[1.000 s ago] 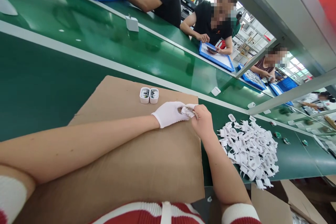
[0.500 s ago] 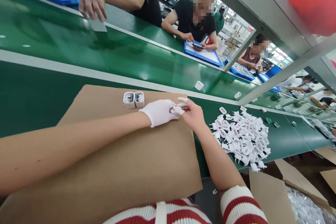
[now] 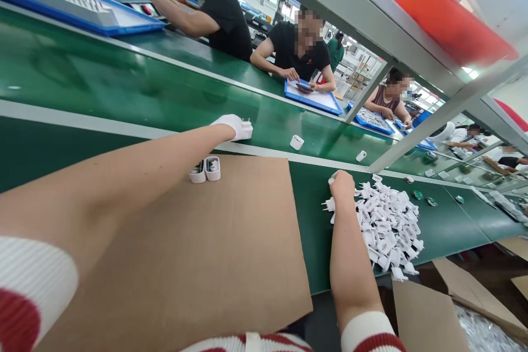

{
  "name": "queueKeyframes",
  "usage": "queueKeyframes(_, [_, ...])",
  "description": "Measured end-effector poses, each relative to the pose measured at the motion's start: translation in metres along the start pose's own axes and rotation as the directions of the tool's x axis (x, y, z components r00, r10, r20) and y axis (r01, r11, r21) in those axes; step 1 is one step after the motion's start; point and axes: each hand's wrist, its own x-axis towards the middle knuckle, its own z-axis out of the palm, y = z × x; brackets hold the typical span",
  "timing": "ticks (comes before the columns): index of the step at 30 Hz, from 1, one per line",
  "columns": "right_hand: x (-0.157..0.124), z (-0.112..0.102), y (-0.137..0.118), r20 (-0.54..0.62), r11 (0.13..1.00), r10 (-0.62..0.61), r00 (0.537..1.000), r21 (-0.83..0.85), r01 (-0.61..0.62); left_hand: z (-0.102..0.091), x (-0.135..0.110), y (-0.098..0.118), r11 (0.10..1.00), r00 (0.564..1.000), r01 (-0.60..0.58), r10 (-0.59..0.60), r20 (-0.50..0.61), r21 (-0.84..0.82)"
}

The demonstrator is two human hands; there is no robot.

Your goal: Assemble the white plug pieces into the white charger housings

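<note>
Over the green conveyor belt, just past its pale edge strip, my left hand in a white glove is closed on a white plug charger with its metal pins showing. My right hand is bare at the back and curled at the near left edge of a heap of white plug casings. A bit of white shows at its fingertips, and I cannot tell whether it is a finger cover or a part. Two open white charger housings with parts inside stand side by side on the cardboard sheet, below my left wrist.
White chargers lie spaced along the belt. Across it sit co-workers with blue trays. A slanting metal post and an overhead shelf with a red bin stand at right. Cardboard boxes are below the table.
My hands have parted from over the cardboard: the left has gone up and left over the belt with the charger, the right across to the heap. A co-worker's hand has drawn back from the belt.
</note>
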Motion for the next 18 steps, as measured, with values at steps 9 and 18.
queueKeyframes(9, [-0.023, 0.006, -0.030, -0.069, 0.881, -0.208, 0.976, 0.420, 0.217, 0.005, -0.023, 0.083, 0.998, 0.975, -0.054, 0.049, -0.215, -0.015])
queueKeyframes(18, [-0.050, 0.033, -0.070, 0.091, 0.660, -0.466, 0.880, 0.698, 0.277, 0.065, 0.011, 0.119, 0.949, 0.986, 0.016, -0.068, -0.153, -0.315])
